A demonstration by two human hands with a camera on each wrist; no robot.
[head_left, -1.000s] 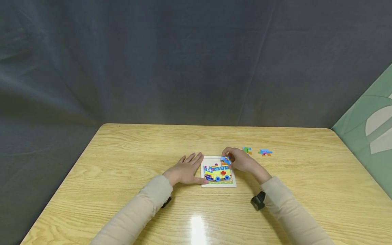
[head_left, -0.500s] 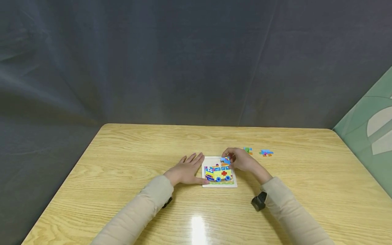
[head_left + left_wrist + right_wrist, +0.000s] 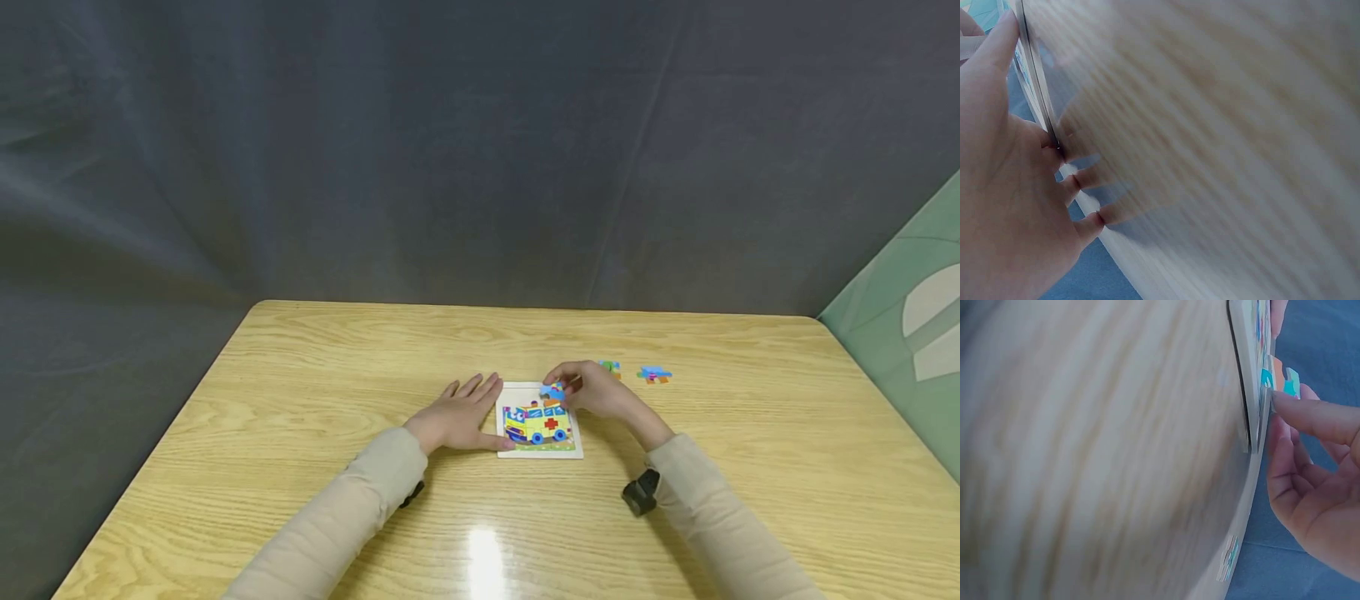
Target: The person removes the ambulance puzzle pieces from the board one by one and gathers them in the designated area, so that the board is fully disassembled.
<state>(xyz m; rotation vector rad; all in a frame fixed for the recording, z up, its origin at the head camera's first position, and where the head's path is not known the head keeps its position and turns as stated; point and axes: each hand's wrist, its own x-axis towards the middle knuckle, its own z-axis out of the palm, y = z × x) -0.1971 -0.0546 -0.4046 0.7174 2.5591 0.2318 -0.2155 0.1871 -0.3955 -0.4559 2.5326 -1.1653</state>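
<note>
Presently the right hand (image 3: 596, 392) has its grip closed on a blue piece (image 3: 552, 391), pinched between thumb and fingertips over the top edge of the board (image 3: 538, 450). The right wrist view shows one finger (image 3: 1316, 415) laid on that piece (image 3: 1280, 380) where it meets the board's edge (image 3: 1249, 394); whether the piece is seated or only resting on the board cannot be told.

Left hand (image 3: 456, 417): grip open, fingers straight and spread, palm flat on the surface (image 3: 300, 392). It lies at 9 o'clock of the board, thumb against the board's lower left corner. The left wrist view confirms the hand (image 3: 1004, 206) flat on the wood with its thumb along the board's edge (image 3: 1032, 75).

The board sits at the centre of the surface and carries a picture of a yellow vehicle with a red cross and blue wheels. Its upper band, near the held piece, shows bare patches.

Two loose pieces lie on the surface at 2 o'clock of the board. A green piece (image 3: 611, 367) is just beyond the right hand's knuckles, partly hidden by them. A second blue piece (image 3: 655, 375) lies further right, apart from the hand.

Both sleeves are beige. A dark wrist device (image 3: 640, 493) shows under the right forearm.
</note>
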